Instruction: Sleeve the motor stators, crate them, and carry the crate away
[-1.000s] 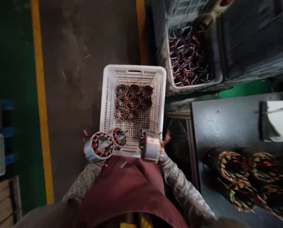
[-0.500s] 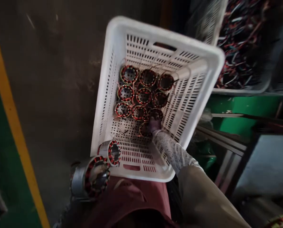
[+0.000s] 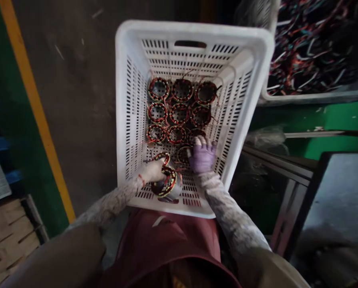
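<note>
A white perforated plastic crate (image 3: 194, 27) holds rows of motor stators (image 3: 179, 113), ring-shaped cores with red windings and loose wire ends. My left hand (image 3: 152, 171), in a pale glove, is closed on two stators at the crate's near left. The nearer stator (image 3: 174, 191) is tilted and shows its silver side; the other stator (image 3: 163, 158) is partly covered by the hand. My right hand (image 3: 203, 157), in a purple glove, rests with fingers spread over the right end of the standing rows, touching a stator (image 3: 183, 154) there or lying just beside it.
A second crate (image 3: 314, 97) full of coloured wires and dark parts stands at upper right. Below it are a metal frame (image 3: 287, 212) and a grey panel (image 3: 338, 208). A yellow floor line (image 3: 42, 116) runs along the left, with wooden boards (image 3: 9, 236) at lower left.
My left hand has brought the two stators from outside the crate's near left corner to inside it. My right hand has shifted slightly and its fingers are spread. The view has turned slightly.
</note>
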### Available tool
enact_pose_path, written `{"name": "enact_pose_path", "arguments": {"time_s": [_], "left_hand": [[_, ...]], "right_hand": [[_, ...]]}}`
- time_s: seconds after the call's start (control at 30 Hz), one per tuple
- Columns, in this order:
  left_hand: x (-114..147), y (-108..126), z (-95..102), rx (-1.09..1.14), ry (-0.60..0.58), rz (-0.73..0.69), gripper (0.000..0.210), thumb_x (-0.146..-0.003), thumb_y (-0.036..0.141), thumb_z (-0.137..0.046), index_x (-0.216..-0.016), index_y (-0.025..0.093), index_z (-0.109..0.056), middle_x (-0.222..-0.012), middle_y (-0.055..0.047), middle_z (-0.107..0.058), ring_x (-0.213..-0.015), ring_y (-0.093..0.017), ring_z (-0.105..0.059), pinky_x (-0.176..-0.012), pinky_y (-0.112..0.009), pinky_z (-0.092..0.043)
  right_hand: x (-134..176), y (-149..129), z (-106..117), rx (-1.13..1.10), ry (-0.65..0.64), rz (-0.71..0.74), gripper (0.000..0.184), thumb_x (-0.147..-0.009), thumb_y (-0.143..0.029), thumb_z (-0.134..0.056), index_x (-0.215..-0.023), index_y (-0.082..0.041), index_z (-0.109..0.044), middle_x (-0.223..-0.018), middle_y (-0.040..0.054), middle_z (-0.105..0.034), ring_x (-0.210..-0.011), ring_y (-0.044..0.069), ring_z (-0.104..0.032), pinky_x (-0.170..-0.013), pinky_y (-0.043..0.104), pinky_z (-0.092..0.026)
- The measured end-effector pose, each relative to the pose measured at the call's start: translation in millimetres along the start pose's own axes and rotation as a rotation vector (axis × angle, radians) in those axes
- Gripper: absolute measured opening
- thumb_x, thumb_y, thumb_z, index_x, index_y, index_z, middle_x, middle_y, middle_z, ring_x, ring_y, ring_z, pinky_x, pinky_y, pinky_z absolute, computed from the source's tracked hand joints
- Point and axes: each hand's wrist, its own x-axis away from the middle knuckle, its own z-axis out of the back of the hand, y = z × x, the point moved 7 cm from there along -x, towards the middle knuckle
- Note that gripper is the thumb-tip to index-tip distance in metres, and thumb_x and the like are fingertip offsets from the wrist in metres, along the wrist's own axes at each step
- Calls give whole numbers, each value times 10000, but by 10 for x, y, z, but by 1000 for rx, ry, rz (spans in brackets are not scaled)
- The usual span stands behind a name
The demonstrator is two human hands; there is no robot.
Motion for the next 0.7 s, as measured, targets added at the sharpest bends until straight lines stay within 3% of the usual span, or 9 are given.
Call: {"name": "enact_pose_path", "arguments": {"time_s": [0.1,0.2,0.3,0.43,0.53,0.67,0.7], "left_hand": [[-364,56,80,-178,-49,-45,704,-645,364,-819,-1234,71,-569,-1028,-197,-715,-998,-364,-683,-879,-418,-524],[-652,46,14,-346,-56,-143,617,-679,191,-750,-1251,42,-571,-1142,-247,-680,-1148,-375,-624,-1027,-463,-441],[-877,-78,-142,-442,-49,-224,508,-769,43,-564,-1276,68,-581,-1205,-220,-670,-1238,-290,-581,-1119,-429,-362],[-1119,-357,-308,-484,-22,-255,515,-826,11,-431,-1315,96,-569,-1248,-188,-662,-1272,-238,-554,-1153,-429,-315],[-1162,-475,-345,-503,15,-269,550,-838,3,-385,-1359,95,-537,-1327,-201,-614,-1309,-235,-519,-1154,-429,-311],[-945,-333,-255,-541,50,-364,553,-822,-9,-334,-1321,56,-564,-1336,-258,-587,-1267,-279,-551,-1075,-447,-400],[-906,-304,-184,-508,48,-319,552,-815,-12,-322,-1296,65,-581,-1321,-244,-602,-1264,-282,-554,-1074,-446,-398]], "right_hand": [[541,239,563,34,337,-25,606,-904,-387,-528,-1445,-143,-405,-1458,206,-451,-1415,371,-318,-1137,633,-216],[903,491,628,23,412,-120,695,-912,-393,-511,-1498,-95,-287,-1450,283,-407,-1381,400,-384,-1023,578,-425],[1026,647,434,-21,322,-269,668,-938,-318,-426,-1533,-89,-225,-1445,307,-395,-1215,386,-567,-793,452,-568],[1034,736,253,-60,179,-355,640,-937,-262,-359,-1544,-98,-239,-1394,299,-448,-930,332,-692,-607,387,-575],[1014,759,243,-71,112,-393,675,-907,-221,-386,-1558,-112,-245,-1412,294,-427,-921,331,-693,-624,397,-592],[970,604,212,-141,-70,-497,638,-900,-179,-411,-1535,-153,-353,-1477,249,-411,-919,279,-698,-721,366,-603],[938,573,193,-176,-123,-506,616,-913,-188,-414,-1528,-168,-374,-1481,232,-423,-925,272,-698,-745,364,-602]]}}
